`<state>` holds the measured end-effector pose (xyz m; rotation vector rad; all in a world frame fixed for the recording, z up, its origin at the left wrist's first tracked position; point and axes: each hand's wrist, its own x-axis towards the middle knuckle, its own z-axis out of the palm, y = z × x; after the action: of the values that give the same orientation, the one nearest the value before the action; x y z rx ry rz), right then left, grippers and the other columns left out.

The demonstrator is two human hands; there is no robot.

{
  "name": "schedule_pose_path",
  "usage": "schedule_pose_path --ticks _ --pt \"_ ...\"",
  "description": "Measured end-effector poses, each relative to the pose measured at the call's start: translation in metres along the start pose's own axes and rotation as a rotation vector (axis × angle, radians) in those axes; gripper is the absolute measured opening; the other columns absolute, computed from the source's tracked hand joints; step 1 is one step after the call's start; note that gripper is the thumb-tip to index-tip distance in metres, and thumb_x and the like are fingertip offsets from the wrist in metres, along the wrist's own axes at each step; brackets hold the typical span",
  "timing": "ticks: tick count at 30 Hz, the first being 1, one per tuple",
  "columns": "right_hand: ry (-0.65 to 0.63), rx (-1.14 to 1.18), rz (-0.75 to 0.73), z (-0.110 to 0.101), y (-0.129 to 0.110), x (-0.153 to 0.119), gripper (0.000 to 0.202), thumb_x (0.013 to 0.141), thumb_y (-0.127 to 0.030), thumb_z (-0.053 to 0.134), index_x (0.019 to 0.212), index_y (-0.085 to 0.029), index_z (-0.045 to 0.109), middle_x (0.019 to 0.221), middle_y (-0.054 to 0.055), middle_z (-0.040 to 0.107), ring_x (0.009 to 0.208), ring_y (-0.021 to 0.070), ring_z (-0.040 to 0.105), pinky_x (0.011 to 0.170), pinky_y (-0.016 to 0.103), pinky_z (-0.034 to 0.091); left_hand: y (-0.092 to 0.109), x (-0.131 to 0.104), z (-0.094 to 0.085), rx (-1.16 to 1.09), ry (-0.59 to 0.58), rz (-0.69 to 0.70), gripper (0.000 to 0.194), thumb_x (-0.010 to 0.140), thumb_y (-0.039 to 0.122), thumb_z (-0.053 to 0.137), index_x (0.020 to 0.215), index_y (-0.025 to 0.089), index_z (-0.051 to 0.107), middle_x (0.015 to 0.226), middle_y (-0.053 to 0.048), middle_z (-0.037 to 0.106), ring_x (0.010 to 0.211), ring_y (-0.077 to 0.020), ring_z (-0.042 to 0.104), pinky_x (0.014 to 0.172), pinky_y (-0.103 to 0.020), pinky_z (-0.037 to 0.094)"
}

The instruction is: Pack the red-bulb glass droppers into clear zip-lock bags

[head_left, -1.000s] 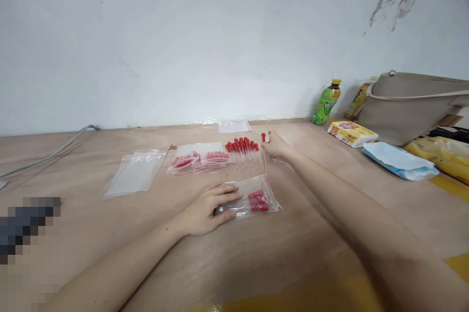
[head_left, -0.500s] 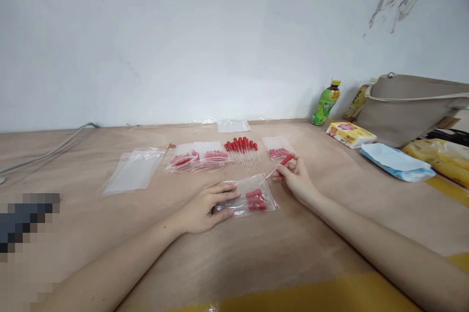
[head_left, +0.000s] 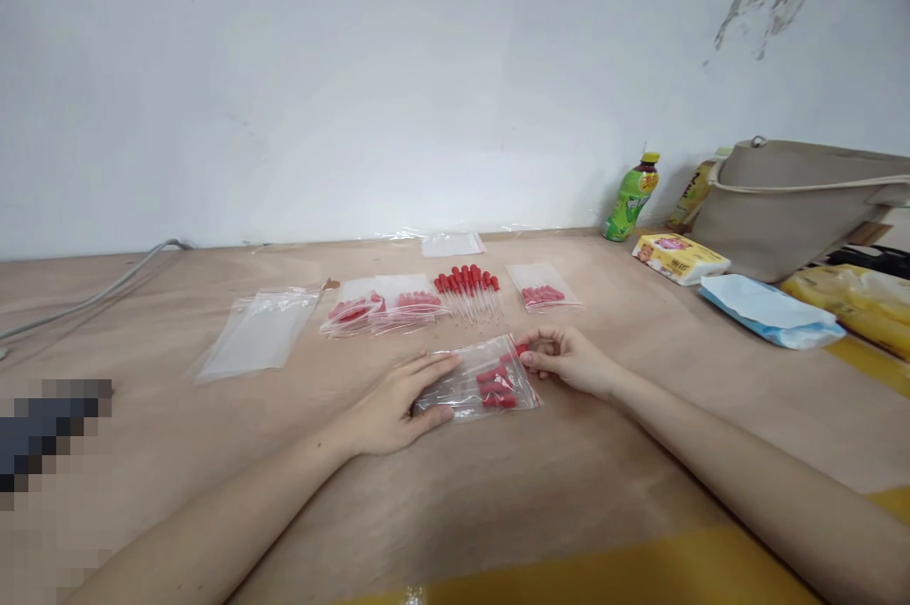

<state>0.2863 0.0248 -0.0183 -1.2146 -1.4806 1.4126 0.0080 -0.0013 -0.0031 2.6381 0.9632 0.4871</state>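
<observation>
A clear zip bag (head_left: pixel 465 387) lies flat on the table with its red-lined edge on the right. Several droppers with red rubber bulbs (head_left: pixel 496 387) are inside it, bulbs toward that edge. My left hand (head_left: pixel 398 401) rests on the bag's left part, fingers stretched and spread. At the mouth my right hand (head_left: pixel 561 360) pinches another dropper by its red bulb (head_left: pixel 522 349), its stem reaching into the bag. Farther back is a pile of loose red-bulbed droppers (head_left: pixel 467 287).
Filled bags (head_left: pixel 384 306) lie left of the pile, and one filled bag (head_left: pixel 544 287) sits right of it. Flat clear bags (head_left: pixel 260 335) are at left. A green bottle (head_left: pixel 631 197), a tissue pack (head_left: pixel 681 258), a blue-white packet (head_left: pixel 772 311) and a grey bag (head_left: pixel 796 207) stand at right.
My right hand has moved left and down to the bag's mouth, and the dropper's stem has gone inside the bag. The left hand stays on the bag.
</observation>
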Motion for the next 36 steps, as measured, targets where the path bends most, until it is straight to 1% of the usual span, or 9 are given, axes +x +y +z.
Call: schedule_pose_path --ticks 2,8,12,17,20,23,27,31,36 --pt "0.012 -0.080 -0.040 0.000 0.001 0.001 0.031 0.060 -0.034 0.069 0.084 -0.015 0.062 0.048 -0.007 0.054 0.043 0.0067 0.047 0.046 0.021 0.040 0.000 0.000 0.000 0.003 0.007 0.007 0.053 0.087 0.040 0.047 0.135 0.026 0.031 0.136 -0.005 0.040 0.123 -0.0236 0.038 0.100 -0.043 0.033" --pt "0.068 -0.035 -0.162 0.017 -0.001 0.005 0.025 0.058 -0.031 0.069 0.076 -0.015 0.063 0.068 0.000 0.065 0.061 0.0113 0.059 0.062 0.026 0.047 0.001 0.001 0.000 0.002 0.013 0.012 0.051 0.087 0.040 0.047 0.133 0.025 0.034 0.134 -0.005 0.041 0.122 -0.0238 0.039 0.100 -0.041 0.033" --pt "0.139 -0.033 -0.128 0.026 -0.003 0.003 0.024 0.056 -0.031 0.071 0.069 -0.014 0.060 0.063 0.000 0.064 0.056 0.0109 0.057 0.055 0.024 0.045 0.001 0.000 0.000 -0.001 0.009 0.005 0.052 0.087 0.040 0.047 0.134 0.026 0.033 0.135 -0.004 0.040 0.123 -0.0229 0.038 0.101 -0.040 0.033" --pt "-0.017 -0.074 -0.059 0.023 -0.006 -0.002 0.029 0.064 -0.042 0.063 0.074 -0.015 0.062 0.059 -0.001 0.061 0.044 0.0079 0.050 0.044 0.021 0.040 -0.001 0.000 0.001 0.001 -0.006 0.003 0.052 0.087 0.041 0.048 0.134 0.025 0.033 0.136 -0.005 0.039 0.124 -0.0230 0.036 0.102 -0.041 0.031" --pt "0.117 -0.154 -0.053 0.011 -0.010 0.002 0.029 0.065 -0.041 0.061 0.077 -0.015 0.060 0.051 -0.004 0.055 0.035 0.0058 0.041 0.037 0.019 0.032 -0.002 0.001 0.001 0.010 -0.020 0.007 0.051 0.087 0.042 0.047 0.134 0.024 0.035 0.137 -0.005 0.038 0.125 -0.0235 0.035 0.103 -0.042 0.030" --pt "0.274 -0.313 -0.129 -0.004 -0.017 0.017 0.022 0.067 -0.035 0.059 0.075 -0.015 0.059 0.052 -0.003 0.055 0.039 0.0076 0.045 0.040 0.020 0.034 -0.002 0.002 0.001 0.015 -0.022 0.009 0.051 0.087 0.042 0.047 0.133 0.023 0.036 0.136 -0.006 0.040 0.124 -0.0235 0.036 0.103 -0.043 0.030" --pt "0.386 -0.672 -0.202 -0.013 -0.031 0.050 0.013 0.068 -0.024 0.057 0.075 -0.014 0.061 0.068 0.003 0.064 0.060 0.0117 0.056 0.057 0.022 0.042 -0.001 0.002 0.001 0.021 -0.021 0.013 0.051 0.087 0.042 0.047 0.133 0.023 0.038 0.135 -0.006 0.041 0.124 -0.0238 0.037 0.104 -0.044 0.028" --pt "0.427 -0.985 -0.104 -0.008 -0.042 0.084 0.017 0.075 -0.024 0.049 0.081 -0.015 0.062 0.085 0.007 0.066 0.080 0.0159 0.059 0.068 0.023 0.042 -0.001 0.002 0.001 0.033 -0.036 0.005 0.050 0.088 0.042 0.045 0.134 0.023 0.036 0.136 -0.006 0.039 0.125 -0.0233 0.035 0.104 -0.043 0.028" --pt "0.389 -1.072 0.026 0.002 -0.041 0.110 0.022 0.073 -0.021 0.053 0.090 -0.009 0.060 0.092 0.019 0.064 0.087 0.0260 0.060 0.068 0.029 0.043 0.000 0.002 0.000 0.040 -0.056 0.012 0.048 0.090 0.041 0.041 0.134 0.023 0.035 0.138 -0.005 0.037 0.126 -0.0217 0.033 0.105 -0.042 0.026"
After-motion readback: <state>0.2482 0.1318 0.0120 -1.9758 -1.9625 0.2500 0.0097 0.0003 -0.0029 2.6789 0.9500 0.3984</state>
